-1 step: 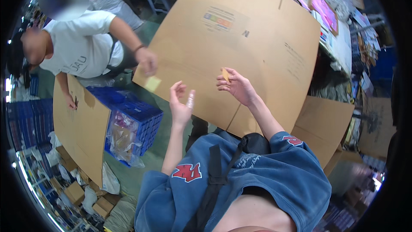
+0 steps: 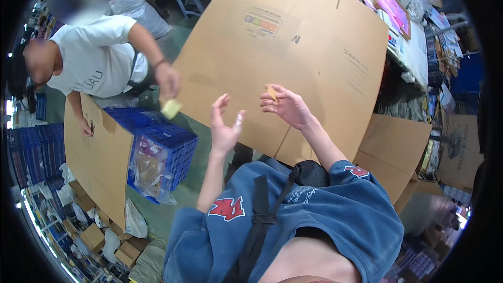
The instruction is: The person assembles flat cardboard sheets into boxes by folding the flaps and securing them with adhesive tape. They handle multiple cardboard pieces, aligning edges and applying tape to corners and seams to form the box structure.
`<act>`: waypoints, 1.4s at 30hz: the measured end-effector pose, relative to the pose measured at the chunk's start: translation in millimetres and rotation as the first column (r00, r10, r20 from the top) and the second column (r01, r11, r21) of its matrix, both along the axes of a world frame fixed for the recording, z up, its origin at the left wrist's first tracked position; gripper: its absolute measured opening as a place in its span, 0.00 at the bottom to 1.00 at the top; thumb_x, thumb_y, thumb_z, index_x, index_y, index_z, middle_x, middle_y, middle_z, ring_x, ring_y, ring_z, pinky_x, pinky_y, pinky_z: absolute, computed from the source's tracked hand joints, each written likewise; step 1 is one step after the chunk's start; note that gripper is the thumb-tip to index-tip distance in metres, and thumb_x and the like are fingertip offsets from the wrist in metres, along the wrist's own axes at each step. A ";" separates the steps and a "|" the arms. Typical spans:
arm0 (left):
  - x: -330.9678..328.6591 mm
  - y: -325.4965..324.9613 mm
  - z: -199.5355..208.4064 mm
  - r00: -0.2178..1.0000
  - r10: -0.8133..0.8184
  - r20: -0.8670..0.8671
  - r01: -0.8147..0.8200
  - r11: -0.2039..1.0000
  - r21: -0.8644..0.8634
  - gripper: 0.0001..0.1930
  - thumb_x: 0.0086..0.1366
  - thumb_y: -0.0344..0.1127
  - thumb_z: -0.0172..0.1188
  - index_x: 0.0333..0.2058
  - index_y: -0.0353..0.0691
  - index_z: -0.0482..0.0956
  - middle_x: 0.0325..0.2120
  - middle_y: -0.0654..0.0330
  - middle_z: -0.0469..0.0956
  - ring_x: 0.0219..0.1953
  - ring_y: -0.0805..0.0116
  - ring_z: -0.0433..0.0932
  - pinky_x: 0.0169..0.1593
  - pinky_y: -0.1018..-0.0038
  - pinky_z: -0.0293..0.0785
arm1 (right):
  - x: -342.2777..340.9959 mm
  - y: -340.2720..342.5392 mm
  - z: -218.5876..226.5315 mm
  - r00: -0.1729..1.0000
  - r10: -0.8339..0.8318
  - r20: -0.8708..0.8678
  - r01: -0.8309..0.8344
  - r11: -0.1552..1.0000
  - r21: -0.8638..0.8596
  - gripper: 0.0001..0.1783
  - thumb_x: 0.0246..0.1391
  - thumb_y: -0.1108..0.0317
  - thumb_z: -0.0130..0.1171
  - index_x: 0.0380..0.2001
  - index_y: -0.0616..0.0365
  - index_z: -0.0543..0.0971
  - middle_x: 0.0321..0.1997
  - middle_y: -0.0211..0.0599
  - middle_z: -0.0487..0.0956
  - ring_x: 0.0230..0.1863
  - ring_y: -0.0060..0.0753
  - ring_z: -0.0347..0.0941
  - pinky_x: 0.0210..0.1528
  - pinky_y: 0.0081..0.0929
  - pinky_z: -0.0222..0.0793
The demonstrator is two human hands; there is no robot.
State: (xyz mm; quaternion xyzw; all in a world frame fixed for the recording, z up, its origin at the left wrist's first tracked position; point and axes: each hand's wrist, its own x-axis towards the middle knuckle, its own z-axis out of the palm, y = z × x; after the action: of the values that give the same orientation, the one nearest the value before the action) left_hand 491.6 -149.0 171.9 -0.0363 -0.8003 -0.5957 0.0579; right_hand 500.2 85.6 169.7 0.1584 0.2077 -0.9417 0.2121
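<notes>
A large flat cardboard sheet (image 2: 272, 63) with faint print lies spread in front of me. Above its near left part, my left hand (image 2: 224, 128) is held up with its fingers apart and nothing in it. Something whitish wraps or coats the thumb. Further right, my right hand (image 2: 285, 106) is raised over the sheet, pinching a small flat orange-tan piece (image 2: 272, 93) whose material I cannot make out. At the sheet's left edge, a co-worker's hand (image 2: 167, 79) holds a pale yellow block-like piece (image 2: 171, 109).
The co-worker's other hand (image 2: 85, 127) is at another cardboard sheet (image 2: 97, 162) on the left, holding a small dark object. Beside it stands a blue plastic crate (image 2: 181, 149) with clear plastic wrap. An opened carton (image 2: 393, 149) is at right, below a cluttered table (image 2: 411, 55).
The co-worker's hand has moved left and down with the yellow piece, off the sheet. My left hand has opened wider and turned slightly; my right hand has shifted a little left, still pinching the piece.
</notes>
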 end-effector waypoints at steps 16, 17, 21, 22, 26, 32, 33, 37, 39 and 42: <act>-86.5 81.9 24.3 0.700 -0.585 0.409 0.222 0.723 0.654 0.20 0.72 0.34 0.60 0.58 0.37 0.68 0.41 0.57 0.83 0.43 0.73 0.81 0.56 0.71 0.74 | -4.7 23.1 26.4 0.960 -0.219 -0.175 0.268 0.536 0.801 0.22 0.62 0.57 0.65 0.50 0.63 0.78 0.45 0.37 0.81 0.48 0.25 0.76 0.52 0.26 0.72; -91.8 83.5 19.1 0.687 -0.596 0.416 0.248 0.730 0.636 0.20 0.72 0.35 0.59 0.59 0.37 0.67 0.42 0.57 0.83 0.45 0.72 0.81 0.58 0.70 0.73 | -8.3 21.4 24.0 0.955 -0.232 -0.182 0.277 0.493 0.825 0.20 0.61 0.59 0.67 0.48 0.64 0.79 0.45 0.36 0.82 0.46 0.23 0.76 0.50 0.25 0.72; -102.5 90.5 2.5 0.661 -0.671 0.335 0.204 0.591 0.781 0.24 0.76 0.42 0.53 0.65 0.42 0.63 0.50 0.55 0.80 0.54 0.67 0.77 0.64 0.65 0.68 | -27.7 14.1 14.3 0.913 -0.387 -0.126 0.343 0.565 0.750 0.20 0.61 0.58 0.67 0.47 0.64 0.80 0.44 0.35 0.82 0.44 0.24 0.77 0.48 0.26 0.73; -103.7 93.9 -0.2 0.662 -0.694 0.281 0.163 0.500 0.851 0.25 0.76 0.44 0.51 0.66 0.43 0.61 0.53 0.55 0.79 0.56 0.66 0.76 0.65 0.64 0.66 | -33.0 10.0 12.0 0.904 -0.414 -0.104 0.351 0.583 0.733 0.20 0.61 0.58 0.67 0.47 0.64 0.80 0.43 0.35 0.82 0.44 0.24 0.77 0.48 0.26 0.74; -106.2 111.8 -8.8 0.684 -0.703 0.194 0.095 0.349 0.932 0.31 0.78 0.50 0.43 0.73 0.49 0.48 0.58 0.53 0.76 0.63 0.63 0.71 0.70 0.61 0.58 | -55.8 -4.8 4.6 0.818 -0.572 0.062 0.440 0.691 0.573 0.19 0.61 0.59 0.67 0.48 0.62 0.80 0.42 0.34 0.82 0.43 0.25 0.78 0.46 0.26 0.75; -116.9 125.4 -22.3 0.665 -0.729 0.160 0.059 0.265 0.962 0.38 0.77 0.58 0.39 0.76 0.51 0.38 0.61 0.50 0.72 0.67 0.61 0.65 0.72 0.60 0.47 | -84.3 -14.7 -1.1 0.710 -0.692 0.133 0.561 0.669 0.487 0.11 0.64 0.62 0.63 0.44 0.55 0.78 0.37 0.28 0.79 0.38 0.23 0.74 0.46 0.24 0.71; -118.5 127.1 -24.4 0.665 -0.730 0.155 0.061 0.260 0.964 0.39 0.76 0.59 0.39 0.76 0.51 0.36 0.62 0.50 0.71 0.67 0.61 0.64 0.73 0.60 0.45 | -87.1 -15.3 -3.0 0.670 -0.730 0.138 0.578 0.629 0.520 0.10 0.64 0.62 0.63 0.43 0.54 0.78 0.36 0.28 0.78 0.37 0.22 0.74 0.46 0.24 0.70; -127.1 128.9 -34.8 0.634 -0.758 0.154 0.206 0.357 0.911 0.41 0.76 0.61 0.39 0.76 0.49 0.35 0.70 0.44 0.58 0.73 0.53 0.54 0.75 0.56 0.34 | -93.6 -9.5 -16.0 0.657 -0.753 0.050 0.588 0.552 0.591 0.08 0.64 0.63 0.62 0.40 0.55 0.78 0.35 0.27 0.78 0.36 0.21 0.73 0.45 0.25 0.69; -137.9 124.7 -46.3 0.632 -0.747 0.207 0.323 0.497 0.806 0.40 0.76 0.62 0.38 0.76 0.47 0.37 0.73 0.38 0.48 0.75 0.47 0.49 0.75 0.54 0.33 | -98.0 3.0 -26.7 0.657 -0.754 0.024 0.594 0.536 0.600 0.07 0.64 0.64 0.61 0.39 0.56 0.78 0.34 0.27 0.78 0.36 0.21 0.73 0.44 0.24 0.69; -167.2 103.4 -75.0 0.836 -0.523 0.166 0.544 0.829 -0.130 0.40 0.75 0.62 0.39 0.75 0.45 0.42 0.73 0.34 0.43 0.76 0.37 0.41 0.75 0.48 0.30 | -110.2 60.6 -44.5 0.754 -0.625 -0.202 0.479 0.313 0.820 0.07 0.65 0.65 0.60 0.38 0.57 0.78 0.32 0.26 0.77 0.35 0.20 0.73 0.43 0.22 0.68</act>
State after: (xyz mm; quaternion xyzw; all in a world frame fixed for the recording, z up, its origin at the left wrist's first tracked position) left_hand 324.3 -45.5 96.9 -0.2267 -0.8083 -0.5181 -0.1639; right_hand 390.0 146.2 125.2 0.3717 0.5452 -0.7213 -0.2105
